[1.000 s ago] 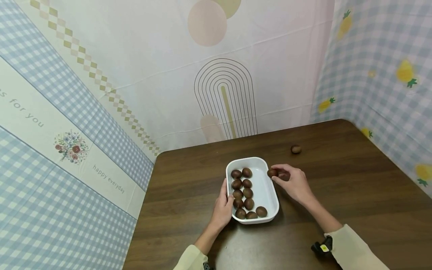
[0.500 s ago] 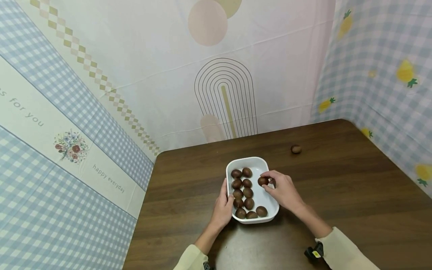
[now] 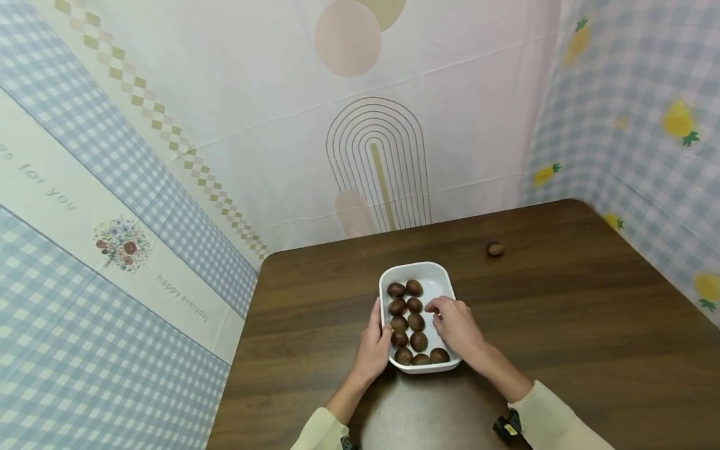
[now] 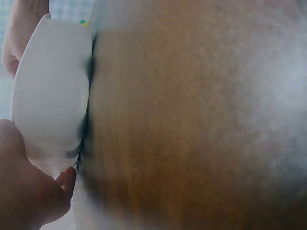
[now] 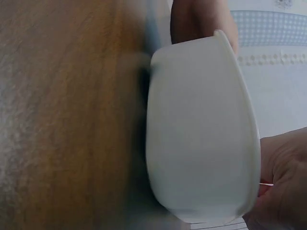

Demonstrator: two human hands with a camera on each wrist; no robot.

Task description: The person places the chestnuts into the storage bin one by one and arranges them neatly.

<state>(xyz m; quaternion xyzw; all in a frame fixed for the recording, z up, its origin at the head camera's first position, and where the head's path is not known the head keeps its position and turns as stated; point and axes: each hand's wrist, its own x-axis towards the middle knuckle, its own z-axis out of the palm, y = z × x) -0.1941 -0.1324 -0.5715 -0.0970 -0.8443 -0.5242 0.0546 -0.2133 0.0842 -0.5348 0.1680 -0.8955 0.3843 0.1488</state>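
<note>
In the head view, a white rectangular dish (image 3: 394,272) stands on the table. Several dark brown egg-shaped things (image 3: 415,322) lie inside, in two columns along its left side and a short row at the near end. My left hand (image 3: 373,345) grips the dish's left side, thumb over the rim and fingers along the outer wall, as the left wrist view also shows. My right hand (image 3: 458,326) reaches over the right rim with bent fingers inside the dish. Its fingertips are near the right column, and whatever lies under the hand is hidden.
One more brown egg-shaped thing (image 3: 495,249) rests on the dark wooden table (image 3: 315,300), towards the back right. Patterned cloths (image 3: 478,94) hang behind the table and at both sides.
My right hand has carried a brown egg-shaped thing from the right rim into the dish, then moved nearer the front. That thing no longer shows. The left hand keeps its grip.
</note>
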